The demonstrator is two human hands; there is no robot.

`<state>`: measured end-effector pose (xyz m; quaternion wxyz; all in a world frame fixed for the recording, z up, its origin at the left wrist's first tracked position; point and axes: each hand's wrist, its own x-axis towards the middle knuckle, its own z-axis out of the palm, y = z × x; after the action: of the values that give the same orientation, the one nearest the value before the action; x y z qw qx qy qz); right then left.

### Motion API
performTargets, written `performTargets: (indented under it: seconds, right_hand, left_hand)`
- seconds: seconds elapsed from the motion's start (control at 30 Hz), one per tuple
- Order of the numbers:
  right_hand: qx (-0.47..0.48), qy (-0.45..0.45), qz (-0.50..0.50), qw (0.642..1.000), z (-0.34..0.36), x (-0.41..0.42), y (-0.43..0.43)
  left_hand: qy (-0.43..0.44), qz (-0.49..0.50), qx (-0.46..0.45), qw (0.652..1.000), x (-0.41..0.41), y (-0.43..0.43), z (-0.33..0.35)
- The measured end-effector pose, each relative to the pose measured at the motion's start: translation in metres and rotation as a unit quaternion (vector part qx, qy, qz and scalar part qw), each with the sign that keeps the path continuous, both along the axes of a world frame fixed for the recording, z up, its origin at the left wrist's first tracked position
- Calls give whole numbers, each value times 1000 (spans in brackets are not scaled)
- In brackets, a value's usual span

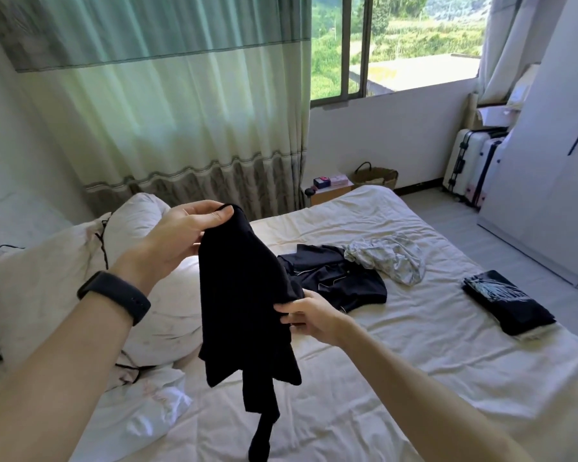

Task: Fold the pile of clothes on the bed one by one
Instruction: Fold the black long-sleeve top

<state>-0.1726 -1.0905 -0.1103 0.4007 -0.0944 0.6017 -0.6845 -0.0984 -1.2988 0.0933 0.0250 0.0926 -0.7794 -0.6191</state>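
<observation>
Both hands — left hand (177,238), right hand (309,316) — hold up a black garment (244,305).

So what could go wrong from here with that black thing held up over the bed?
The black garment hangs bunched from the left hand and right hand, one strip dangling low; laid down like that, it may fold with creases. The folded dark piece lies near the edge of the bed, so a tug on the sheet might slide it off.
</observation>
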Motion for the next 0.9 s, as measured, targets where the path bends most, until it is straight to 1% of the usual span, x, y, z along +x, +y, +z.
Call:
performTargets:
  seconds: [0.07,0.13,0.23,0.3,0.33,0.4,0.47,0.53,0.6,0.67,0.73,0.8,0.9]
  right_hand:
    - [29,53,-47,997,13,-2,18]
    - [39,108,-83,990,28,-6,42]
    - [17,154,-142,978,54,-5,77]
    - [8,192,-161,968,65,-4,92]
    - [20,215,-167,962,69,-4,97]
    - [64,253,-172,950,76,-5,101]
    - [101,296,-170,934,83,-6,100]
    - [130,330,-171,919,91,-5,97]
    - [147,357,-177,905,95,-3,96]
    - [151,371,-188,897,99,1,96]
    - [151,369,-189,897,103,1,97]
    - [161,381,-179,893,108,-1,100]
    - [176,407,-178,878,110,-11,115]
  left_hand:
    - [14,62,-27,998,-8,-2,-10]
    - [28,141,-74,987,-16,-8,-28]
    - [11,205,-150,967,-20,-15,-66]
    - [-32,186,-177,966,-23,-12,-97]
    - [-63,150,-186,969,-23,-4,-110]
    - [-121,43,-224,966,-22,24,-135]
    - [-122,-41,-258,958,-19,64,-154]
    - [-94,-82,-233,965,-15,109,-170]
    - [-75,-79,-210,972,-8,153,-181]
    - [-62,-42,-227,971,-4,187,-192]
    - [-66,-16,-238,969,-5,210,-201]
    - [-64,7,-251,966,-11,222,-206]
    - [-19,26,-259,965,-21,211,-210]
